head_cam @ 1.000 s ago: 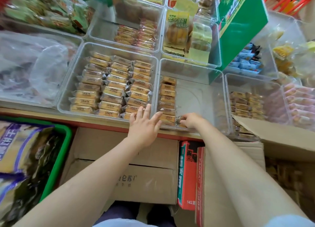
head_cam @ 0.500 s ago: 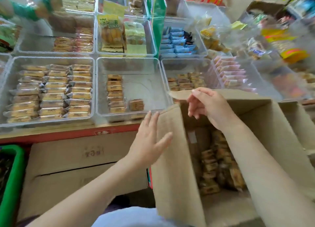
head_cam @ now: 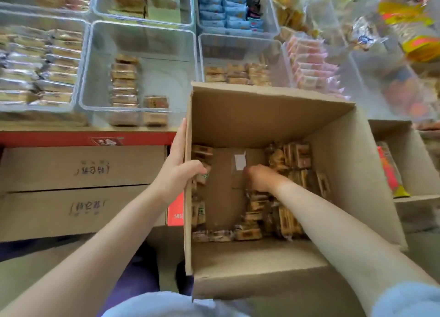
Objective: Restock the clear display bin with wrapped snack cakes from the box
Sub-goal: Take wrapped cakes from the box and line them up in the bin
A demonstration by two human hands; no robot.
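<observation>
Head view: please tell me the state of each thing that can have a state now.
cardboard box: open, part full of wrapped cakes.
clear display bin: mostly empty; one column plus one cake.
left hand: grips the box's left wall.
right hand: down in the box among the snack cakes; grip unclear.

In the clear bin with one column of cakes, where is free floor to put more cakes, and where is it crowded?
In the clear bin, the floor right of the cake column is bare up to the right wall, apart from a single cake at the front. The neighbouring bin to its left is packed.
</observation>
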